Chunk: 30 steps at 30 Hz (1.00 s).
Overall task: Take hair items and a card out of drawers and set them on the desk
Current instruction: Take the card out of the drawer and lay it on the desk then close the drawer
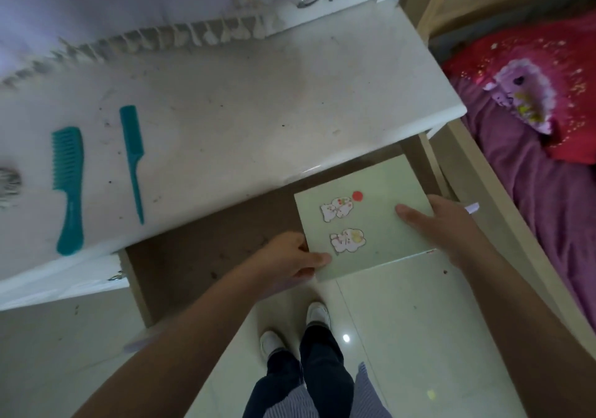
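Gripping the pale green card (364, 214) over the open drawer (206, 256): left hand (290, 261) pinching its near-left corner, right hand (442, 224) clamping the right edge. Counter (258, 111) up and leftward, combs (69, 185) already there. Card's underside and fingers beneath hidden; grey object at far left cut off.

Both hands grip a pale green card (364, 220) over the open drawer (206, 256): left hand (290, 259) at its near-left corner, right hand (448, 227) on its right edge. Two teal combs (69, 185) lie on the desk (258, 111), well left of the grip.
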Tool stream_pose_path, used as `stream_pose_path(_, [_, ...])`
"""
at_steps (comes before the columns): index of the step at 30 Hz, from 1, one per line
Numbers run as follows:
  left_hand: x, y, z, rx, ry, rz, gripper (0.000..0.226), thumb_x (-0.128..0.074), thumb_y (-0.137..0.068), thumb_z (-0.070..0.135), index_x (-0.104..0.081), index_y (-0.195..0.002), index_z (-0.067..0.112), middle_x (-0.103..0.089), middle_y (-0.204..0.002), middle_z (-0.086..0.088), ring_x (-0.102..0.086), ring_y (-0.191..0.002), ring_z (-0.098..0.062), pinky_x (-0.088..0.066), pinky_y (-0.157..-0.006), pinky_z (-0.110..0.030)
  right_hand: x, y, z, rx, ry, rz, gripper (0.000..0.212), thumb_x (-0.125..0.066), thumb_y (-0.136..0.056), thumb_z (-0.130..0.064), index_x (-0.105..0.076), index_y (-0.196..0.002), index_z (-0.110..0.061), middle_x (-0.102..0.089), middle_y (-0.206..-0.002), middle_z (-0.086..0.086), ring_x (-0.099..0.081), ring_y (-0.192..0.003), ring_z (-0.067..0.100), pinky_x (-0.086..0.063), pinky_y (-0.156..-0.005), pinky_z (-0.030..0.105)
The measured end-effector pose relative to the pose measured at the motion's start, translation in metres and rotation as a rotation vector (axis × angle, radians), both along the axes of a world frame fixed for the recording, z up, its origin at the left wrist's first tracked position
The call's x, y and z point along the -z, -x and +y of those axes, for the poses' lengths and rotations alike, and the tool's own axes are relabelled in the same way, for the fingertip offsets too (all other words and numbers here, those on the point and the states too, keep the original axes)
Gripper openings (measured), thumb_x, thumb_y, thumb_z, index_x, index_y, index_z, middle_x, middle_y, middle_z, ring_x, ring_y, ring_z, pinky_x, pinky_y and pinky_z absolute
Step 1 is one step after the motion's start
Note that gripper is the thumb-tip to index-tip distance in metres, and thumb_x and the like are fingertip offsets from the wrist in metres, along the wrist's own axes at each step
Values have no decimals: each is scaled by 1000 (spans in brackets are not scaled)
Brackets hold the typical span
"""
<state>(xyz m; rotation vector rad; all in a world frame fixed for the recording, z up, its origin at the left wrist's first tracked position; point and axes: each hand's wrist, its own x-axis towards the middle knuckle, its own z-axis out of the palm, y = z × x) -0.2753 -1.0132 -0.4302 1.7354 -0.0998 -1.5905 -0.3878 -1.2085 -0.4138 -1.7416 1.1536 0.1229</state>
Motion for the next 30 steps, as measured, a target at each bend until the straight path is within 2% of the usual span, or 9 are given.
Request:
stream_pose_path(2, [-16,-9,7,-155,87,-86,17,-56,-90,-5,-68,-95,7,-77,-79,4,-69,-68,-7,-57,-57,-12,-11,-10,5,56,8,-107,12,-60,-89,-26,-61,-85,-14,-61,-69,-5,-59,-53,3,-46,-36,5])
stream_pose_path(7, [-36,-67,18,-483,-1,-761,35,-58,-92,6,-51,-125,2,-63,-107,-14,-58,-88,-18,-51,-83,-27,-8,-74,40,287,-377,-387,18,-44,-99,-22,-55,-88,-12,-61,-77,1,-65,-52,6,-48,-32,9])
stream_pose_path(9, [-34,-81,32,-432,-68,-964,36,-57,-92,6,-50,-127,2,-63,-117,-16,-56,-98,-18,-45,-89,-28,-3,-103,66,335,-573,-464,13,-41,-100,-15,-52,-102,-9,-61,-81,2,-62,-64,14,-51,-34,12])
stream_pose_path(12, [-21,-84,62,-263,-193,-1218,36,-59,-89,0,-52,-124,-3,-61,-124,-21,-55,-115,-31,-43,-100,-39,6,-134,106,376,-754,-499,19,-40,-100,-7,-53,-88,-12,-60,-82,1,-64,-63,12,-60,-54,23])
stream_pose_path(15, [-9,-82,96,-129,-261,-1345,37,-68,-75,-12,-60,-110,-12,-64,-112,-31,-58,-108,-45,-46,-95,-52,13,-153,137,452,-897,-482,18,-38,-100,-7,-53,-92,-9,-58,-97,8,-61,-80,21,-50,-84,38])
stream_pose_path(18, [1,-83,126,-59,-322,-1428,40,-75,-60,-18,-64,-99,-15,-66,-102,-37,-61,-99,-52,-49,-88,-59,13,-166,149,468,-863,-417,27,-32,-102,-12,-42,-126,-3,-54,-115,18,-55,-95,28,-46,-83,37])
stream_pose_path(20, [4,-81,140,-39,-365,-1413,39,-75,-60,-18,-65,-98,-15,-66,-104,-37,-60,-101,-52,-47,-90,-60,11,-173,153,453,-838,-397,31,-30,-103,-12,-37,-131,0,-53,-123,25,-55,-94,29,-47,-81,35])
stream_pose_path(26, [9,-79,157,-26,-375,-1455,34,-65,-63,-12,-64,-97,-18,-67,-101,-38,-61,-98,-55,-50,-82,-64,5,-185,166,472,-783,-373,25,-26,-103,-7,-39,-122,1,-51,-125,34,-56,-109,40,-48,-85,39])
stream_pose_path(30, [15,-79,168,47,-461,-1387,49,-58,-83,-1,-46,-129,-11,-46,-139,-29,-36,-134,-43,-32,-111,-51,0,-190,161,335,-753,-232,26,-23,-104,-10,-45,-96,0,-53,-123,35,-55,-114,42,-47,-88,42])
